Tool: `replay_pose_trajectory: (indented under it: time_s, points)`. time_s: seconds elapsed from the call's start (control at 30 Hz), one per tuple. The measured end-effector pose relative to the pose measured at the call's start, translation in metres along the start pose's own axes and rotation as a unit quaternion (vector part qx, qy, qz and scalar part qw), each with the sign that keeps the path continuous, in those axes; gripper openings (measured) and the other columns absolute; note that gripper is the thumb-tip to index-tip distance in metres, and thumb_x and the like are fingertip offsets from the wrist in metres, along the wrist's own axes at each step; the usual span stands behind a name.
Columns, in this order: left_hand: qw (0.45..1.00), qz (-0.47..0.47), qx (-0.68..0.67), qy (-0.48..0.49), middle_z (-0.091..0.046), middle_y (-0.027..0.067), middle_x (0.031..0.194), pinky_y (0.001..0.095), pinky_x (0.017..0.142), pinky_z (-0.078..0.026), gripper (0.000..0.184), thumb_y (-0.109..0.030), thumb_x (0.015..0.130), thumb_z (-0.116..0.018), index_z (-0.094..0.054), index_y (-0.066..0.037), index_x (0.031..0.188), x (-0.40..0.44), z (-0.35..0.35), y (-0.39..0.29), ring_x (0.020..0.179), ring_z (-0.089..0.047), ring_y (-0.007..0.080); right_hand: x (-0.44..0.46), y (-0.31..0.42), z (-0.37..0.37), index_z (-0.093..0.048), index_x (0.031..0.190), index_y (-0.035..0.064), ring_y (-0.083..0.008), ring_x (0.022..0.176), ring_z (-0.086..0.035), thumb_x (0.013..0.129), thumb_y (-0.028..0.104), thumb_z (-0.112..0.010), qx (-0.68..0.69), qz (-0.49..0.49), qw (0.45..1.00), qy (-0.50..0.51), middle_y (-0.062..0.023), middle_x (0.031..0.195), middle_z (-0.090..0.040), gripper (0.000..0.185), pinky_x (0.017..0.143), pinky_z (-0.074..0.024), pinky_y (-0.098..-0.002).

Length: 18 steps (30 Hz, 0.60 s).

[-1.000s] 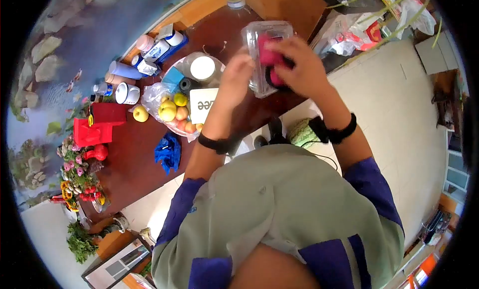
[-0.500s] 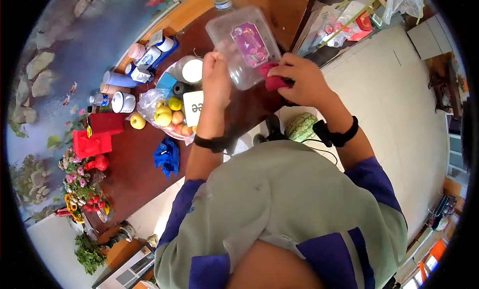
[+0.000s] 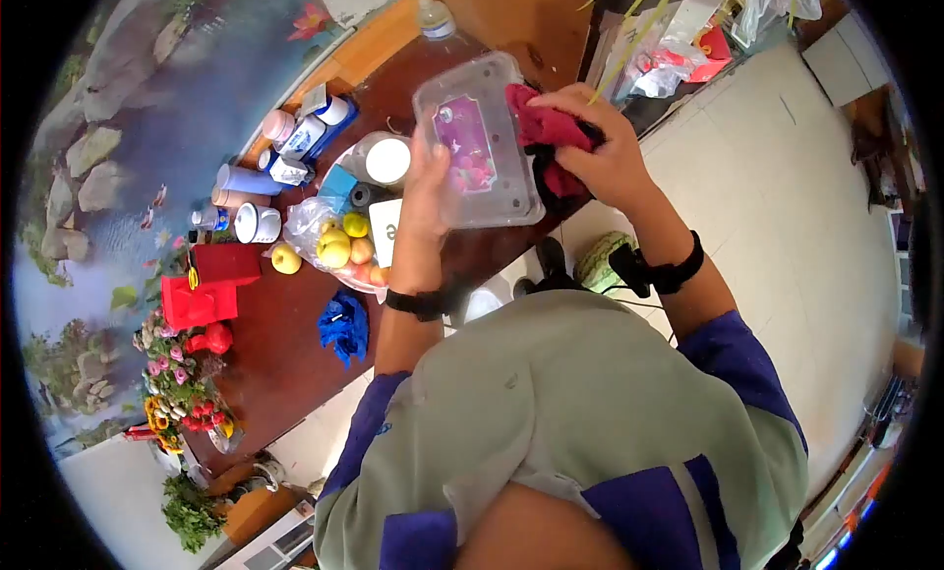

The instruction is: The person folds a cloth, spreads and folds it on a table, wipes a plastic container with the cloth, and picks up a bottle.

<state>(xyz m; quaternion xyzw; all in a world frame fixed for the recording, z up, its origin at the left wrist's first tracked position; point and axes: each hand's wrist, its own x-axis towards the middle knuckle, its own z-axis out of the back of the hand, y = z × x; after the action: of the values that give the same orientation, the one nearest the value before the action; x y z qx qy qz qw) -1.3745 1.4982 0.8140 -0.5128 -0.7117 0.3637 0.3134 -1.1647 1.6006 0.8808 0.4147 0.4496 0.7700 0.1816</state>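
Observation:
My left hand (image 3: 425,191) is closed on the left edge of a clear plastic box (image 3: 482,142) with a purple label. The box is held up in front of me, above the dark red table. At its right side, my right hand (image 3: 608,149) grips a crumpled dark red cloth (image 3: 547,122) with black parts, between thumb and fingers. The cloth touches the box near its upper right edge. Just left of my left hand is a plate of fruit, with yellow apples (image 3: 334,250) and a white card (image 3: 384,234) beside them.
Several bottles and cups, among them a white mug (image 3: 258,224), line the wall side of the table (image 3: 285,373). A blue cloth (image 3: 344,326), red boxes (image 3: 206,290) and flowers (image 3: 177,373) lie nearer the left. A watermelon (image 3: 600,263) is on the floor.
The box has shifted down and turned in my left hand. The red cloth moved from the box's lower right corner to its upper right side and is more spread out.

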Motion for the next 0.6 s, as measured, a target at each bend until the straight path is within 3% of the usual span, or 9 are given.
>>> replay_pose_trajectory:
  time_s: [0.1,0.2,0.23,0.33,0.37,0.47,0.5,0.6]
  points:
    - [0.991,0.122,-0.049,0.033,-0.055,0.0173,0.124,0.0456,0.077,-0.055,0.071,-0.039,0.090,-0.063,-0.026,-0.016,0.146,-0.003,0.002,-0.008,0.091,-0.065,0.0316,0.003,0.007,0.005,-0.066,0.111,0.0068,-0.0252,0.096,-0.059,0.067,0.004,-0.064,-0.025,0.013,1.000,0.007,-0.0110,0.102,-0.061,0.044,0.088,-0.0454,-0.0324]
    - [0.969,0.193,-0.142,0.063,-0.056,0.0192,0.124,0.0465,0.076,-0.055,0.068,-0.042,0.090,-0.061,-0.029,-0.017,0.144,-0.004,0.008,0.010,0.092,-0.065,0.0327,0.023,0.003,0.007,-0.065,0.113,0.0066,-0.0251,0.098,-0.061,0.071,0.007,-0.065,-0.075,0.005,0.989,-0.127,-0.0119,0.104,-0.063,0.042,0.089,-0.0463,-0.0328]
    - [0.969,0.196,-0.147,0.040,-0.058,0.0197,0.119,0.0472,0.079,-0.054,0.062,-0.043,0.091,-0.059,-0.034,-0.016,0.141,-0.006,0.007,0.015,0.095,-0.064,0.0335,0.030,-0.007,0.009,-0.063,0.114,0.0060,-0.0255,0.098,-0.062,0.074,0.011,-0.065,-0.039,-0.065,0.982,-0.174,-0.0135,0.107,-0.065,0.040,0.090,-0.0470,-0.0326]
    - [0.950,0.190,-0.245,0.019,-0.059,0.0190,0.116,0.0471,0.084,-0.052,0.058,-0.043,0.093,-0.057,-0.039,-0.012,0.138,-0.001,-0.010,0.026,0.100,-0.062,0.0323,0.034,-0.004,0.012,-0.063,0.114,0.0055,-0.0255,0.099,-0.063,0.075,0.014,-0.065,-0.032,-0.121,0.979,-0.163,-0.0144,0.108,-0.066,0.040,0.091,-0.0476,-0.0327]
    - [0.941,0.184,-0.280,0.046,-0.058,0.0164,0.119,0.0441,0.090,-0.049,0.055,-0.043,0.094,-0.055,-0.044,-0.008,0.134,0.003,-0.013,0.028,0.105,-0.059,0.0290,0.030,-0.010,0.008,-0.064,0.114,0.0059,-0.0267,0.099,-0.063,0.073,0.015,-0.066,-0.052,-0.092,0.984,-0.145,-0.0151,0.108,-0.066,0.041,0.091,-0.0476,-0.0332]
    - [0.929,0.128,-0.344,0.042,-0.058,0.0113,0.126,0.0387,0.090,-0.050,0.049,-0.043,0.098,-0.048,-0.050,-0.009,0.133,0.014,-0.020,0.030,0.114,-0.056,0.0259,0.010,0.003,-0.003,-0.065,0.111,0.0073,-0.0305,0.098,-0.063,0.071,0.015,-0.067,-0.027,-0.125,0.989,-0.071,-0.0157,0.106,-0.065,0.040,0.089,-0.0485,-0.0346]
    - [0.916,0.125,-0.372,0.077,-0.058,0.0106,0.125,0.0403,0.095,-0.048,0.047,-0.042,0.098,-0.048,-0.050,-0.009,0.131,0.015,-0.019,0.027,0.114,-0.056,0.0257,0.004,0.002,-0.004,-0.066,0.109,0.0079,-0.0309,0.093,-0.062,0.070,0.014,-0.067,-0.061,-0.087,0.992,-0.064,-0.0149,0.100,-0.064,0.039,0.086,-0.0490,-0.0354]
    - [0.924,0.135,-0.355,0.041,-0.058,0.0113,0.124,0.0412,0.099,-0.045,0.047,-0.043,0.098,-0.047,-0.051,-0.008,0.130,0.014,-0.026,0.022,0.115,-0.055,0.0257,-0.008,0.017,0.004,-0.067,0.107,0.0086,-0.0314,0.088,-0.061,0.067,0.012,-0.067,-0.071,-0.033,0.997,0.018,-0.0141,0.092,-0.061,0.040,0.082,-0.0493,-0.0358]
